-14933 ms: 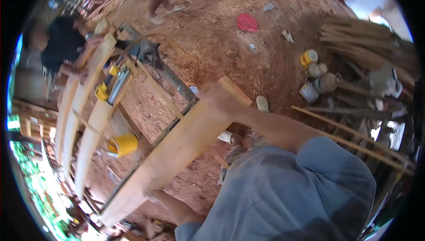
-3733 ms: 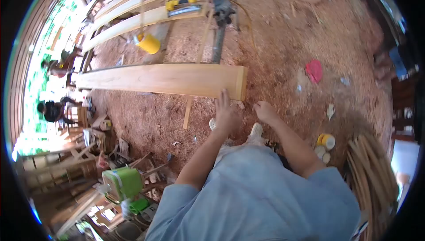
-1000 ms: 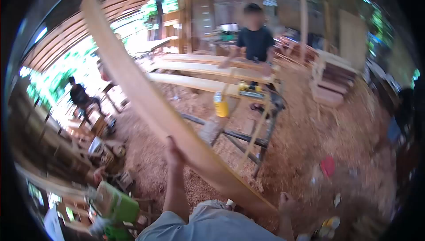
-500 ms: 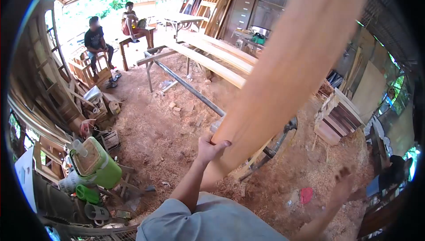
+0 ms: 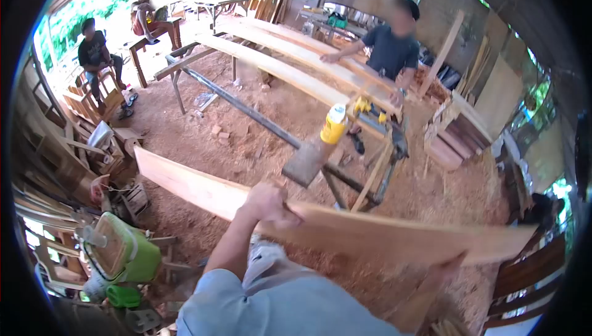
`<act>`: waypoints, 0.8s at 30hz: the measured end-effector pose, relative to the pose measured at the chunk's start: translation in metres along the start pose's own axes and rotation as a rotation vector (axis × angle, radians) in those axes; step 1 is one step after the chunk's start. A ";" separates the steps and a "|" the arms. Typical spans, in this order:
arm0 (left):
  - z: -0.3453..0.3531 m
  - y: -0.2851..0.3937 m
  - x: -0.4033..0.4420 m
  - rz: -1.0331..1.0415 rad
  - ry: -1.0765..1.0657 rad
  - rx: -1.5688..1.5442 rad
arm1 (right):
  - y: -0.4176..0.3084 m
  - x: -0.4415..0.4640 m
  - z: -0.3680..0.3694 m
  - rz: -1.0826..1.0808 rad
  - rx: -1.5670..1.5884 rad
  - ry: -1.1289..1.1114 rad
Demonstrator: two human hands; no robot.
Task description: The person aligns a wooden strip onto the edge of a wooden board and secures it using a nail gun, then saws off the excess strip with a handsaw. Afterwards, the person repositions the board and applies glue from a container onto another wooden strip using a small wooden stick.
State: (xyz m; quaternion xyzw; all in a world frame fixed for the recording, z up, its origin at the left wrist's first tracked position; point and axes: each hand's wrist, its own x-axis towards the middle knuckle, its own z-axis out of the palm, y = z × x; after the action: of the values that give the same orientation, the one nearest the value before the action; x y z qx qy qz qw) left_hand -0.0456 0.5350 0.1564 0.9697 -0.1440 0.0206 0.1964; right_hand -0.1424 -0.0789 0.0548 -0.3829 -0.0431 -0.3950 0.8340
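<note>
A long wooden plank (image 5: 351,231) stretches across in front of my body, held on its edge above the ground. My left hand (image 5: 268,203) is closed over its upper edge, left of the middle. Near the right part, my right hand (image 5: 449,265) is at the lower edge, its fingers partly hidden by the plank. Beyond it, a yellow container (image 5: 333,124) stands on a wooden block (image 5: 302,164) by the metal frame (image 5: 246,111). A yellow power tool (image 5: 370,108) lies at the near end of the long boards (image 5: 277,68).
Behind the boards stands a person in a dark shirt (image 5: 391,49). Two people sit at the back left, one on a wooden bench (image 5: 139,65). A green cooler (image 5: 126,246) is at the lower left. Stacked timber (image 5: 459,132) lies at the right, over shaving-covered ground.
The plank has swung from steeply raised to lying across my front, lower down. My right hand, off the plank half a second ago, is now at its lower edge.
</note>
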 end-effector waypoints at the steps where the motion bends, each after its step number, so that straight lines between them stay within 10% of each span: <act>1: -0.014 -0.016 0.014 -0.018 -0.231 0.072 | 0.014 -0.033 0.010 0.109 -0.097 0.251; 3: -0.012 -0.065 0.039 0.034 -0.248 0.054 | 0.048 -0.093 0.023 0.243 -0.219 0.644; 7: -0.009 -0.141 0.093 0.166 -0.448 0.084 | 0.139 -0.183 -0.038 0.176 -0.557 0.481; 9: -0.002 -0.178 0.124 0.085 -0.472 0.056 | 0.162 -0.205 -0.025 0.340 -0.249 0.642; 16: -0.024 -0.263 0.215 0.040 -0.567 0.086 | 0.200 -0.241 0.168 0.334 -0.133 0.729; 22: -0.007 -0.355 0.282 -0.034 -0.482 0.130 | 0.263 -0.230 0.260 0.503 -0.571 0.269; 24: -0.021 -0.375 0.306 -0.103 -0.518 0.008 | 0.284 -0.227 0.272 0.284 -1.296 -0.310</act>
State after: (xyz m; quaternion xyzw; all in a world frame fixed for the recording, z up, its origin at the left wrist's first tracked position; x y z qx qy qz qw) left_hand 0.3558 0.7910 0.0647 0.9494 -0.1400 -0.2376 0.1501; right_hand -0.0389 0.3582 -0.0105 -0.8593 0.1339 -0.1683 0.4641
